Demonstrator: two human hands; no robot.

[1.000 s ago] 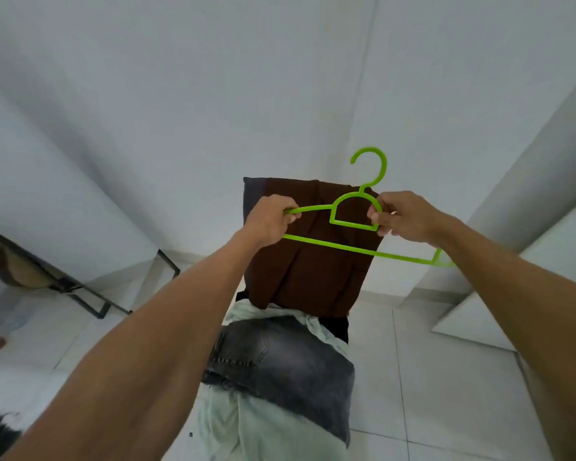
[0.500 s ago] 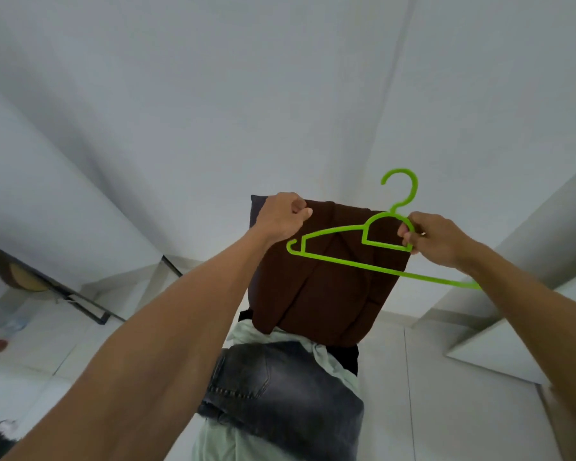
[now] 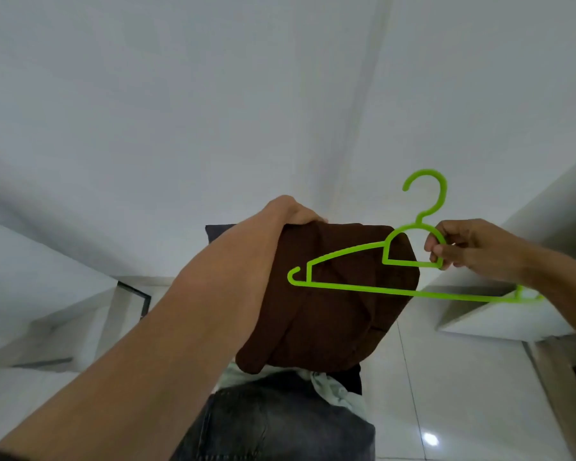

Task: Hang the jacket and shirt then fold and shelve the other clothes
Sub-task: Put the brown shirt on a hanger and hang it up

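A bright green plastic hanger (image 3: 363, 287) hangs in the air in front of me, hook up. My right hand (image 3: 459, 251) pinches it at the loop under the hook. My left hand (image 3: 293, 212) grips the top edge of a dark brown garment (image 3: 330, 321) that is draped over a dark chair back (image 3: 213, 231). The hanger's left tip is free in front of the brown cloth. Below lie grey-black jeans (image 3: 280, 427) and a pale green garment (image 3: 333, 390).
White walls meet in a corner ahead. A white ledge or shelf (image 3: 499, 317) juts out at the right. A black metal frame (image 3: 137, 294) stands at the left. The floor (image 3: 446, 394) is glossy white tile.
My left hand let go of the hanger's left end and moved up onto the brown garment's top edge. My right hand carried the hanger to the right.
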